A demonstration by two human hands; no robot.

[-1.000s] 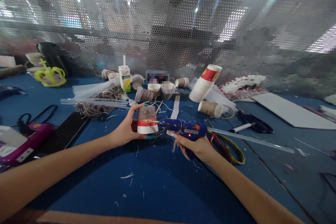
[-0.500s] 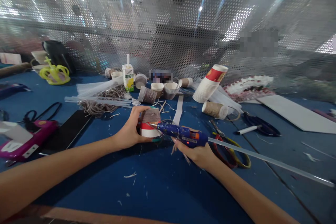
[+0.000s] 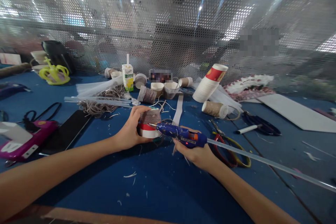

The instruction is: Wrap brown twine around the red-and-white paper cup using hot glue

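Person's left hand point(image 3: 129, 130) grips cord-wrapped paper cup point(image 3: 148, 131) | right hand point(image 3: 197, 149) holds blue glue gun point(image 3: 174, 131), nozzle point(image 3: 153, 125) at the cup's side, contact unclear | scissors point(image 3: 222, 134) right of the cup | juice carton point(image 3: 128, 79) behind the cup | flat black object point(image 3: 67, 130) left of the cup

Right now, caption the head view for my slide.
Left hand holds a cup partly wrapped in cord; right hand points a glue gun at it.

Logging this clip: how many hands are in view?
2: left hand around the partly wrapped cup, right hand gripping the glue gun. Any behind the perforated screen may be hidden.
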